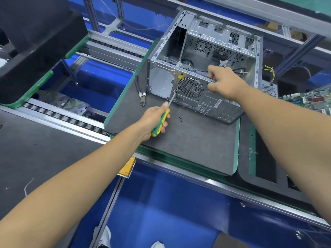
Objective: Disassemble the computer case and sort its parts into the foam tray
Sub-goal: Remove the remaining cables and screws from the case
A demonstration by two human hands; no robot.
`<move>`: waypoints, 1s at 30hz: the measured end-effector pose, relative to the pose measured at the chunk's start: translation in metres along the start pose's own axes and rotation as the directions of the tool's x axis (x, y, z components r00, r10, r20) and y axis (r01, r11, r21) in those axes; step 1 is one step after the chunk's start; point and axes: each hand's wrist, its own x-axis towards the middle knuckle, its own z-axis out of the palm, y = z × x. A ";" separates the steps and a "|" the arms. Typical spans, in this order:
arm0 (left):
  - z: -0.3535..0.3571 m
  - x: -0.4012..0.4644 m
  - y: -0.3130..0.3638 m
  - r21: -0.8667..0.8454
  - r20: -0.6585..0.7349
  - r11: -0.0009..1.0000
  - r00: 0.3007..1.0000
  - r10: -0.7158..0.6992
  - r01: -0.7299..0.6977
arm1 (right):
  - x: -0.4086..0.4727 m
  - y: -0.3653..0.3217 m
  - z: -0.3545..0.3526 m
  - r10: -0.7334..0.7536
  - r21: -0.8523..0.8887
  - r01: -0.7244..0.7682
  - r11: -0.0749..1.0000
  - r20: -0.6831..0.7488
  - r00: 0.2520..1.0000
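An open grey metal computer case (202,51) lies on its side on a dark mat (188,144), its rear panel with the round fan grille (190,87) facing me. My left hand (154,119) grips a green and yellow screwdriver (161,122); its shaft tip sits at the rear panel's edge, left of the fan grille. My right hand (222,81) grips the top rim of the rear panel. Two small black screws (180,119) lie loose on the mat in front of the case.
Black-handled cutters (140,92) lie on the mat left of the case. A green circuit board (309,101) sits at the right edge. A black foam tray (265,163) lies to the right. A large black foam block (35,42) fills the upper left. Roller conveyor rails (62,119) run across.
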 end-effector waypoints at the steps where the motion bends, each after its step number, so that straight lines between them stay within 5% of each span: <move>1: 0.000 0.001 -0.001 0.070 -0.029 0.998 1.000 0.008 -0.006 | 0.000 0.000 0.000 0.000 -0.004 0.000 1.000 0.002 1.000; 8: 0.003 0.001 -0.006 -0.030 -0.074 0.986 0.984 0.160 -0.162 | 0.000 0.001 0.000 -0.002 -0.002 0.002 1.000 -0.004 1.000; 17: 0.000 -0.004 0.000 -0.033 0.048 0.999 0.999 -0.013 0.015 | -0.001 -0.001 0.001 0.001 -0.025 -0.002 1.000 -0.011 1.000; 21: 0.001 0.000 -0.005 0.085 -0.070 0.995 0.996 0.050 -0.044 | -0.001 -0.002 0.000 0.001 -0.025 -0.001 1.000 -0.007 1.000; 24: -0.002 0.003 -0.007 0.021 -0.121 0.993 0.986 0.114 -0.112 | 0.000 -0.002 0.000 0.002 -0.022 -0.002 1.000 -0.005 1.000; 30: 0.000 -0.002 -0.004 0.052 0.048 0.996 0.996 0.076 -0.078 | 0.000 -0.001 0.000 0.015 -0.010 -0.015 1.000 -0.007 1.000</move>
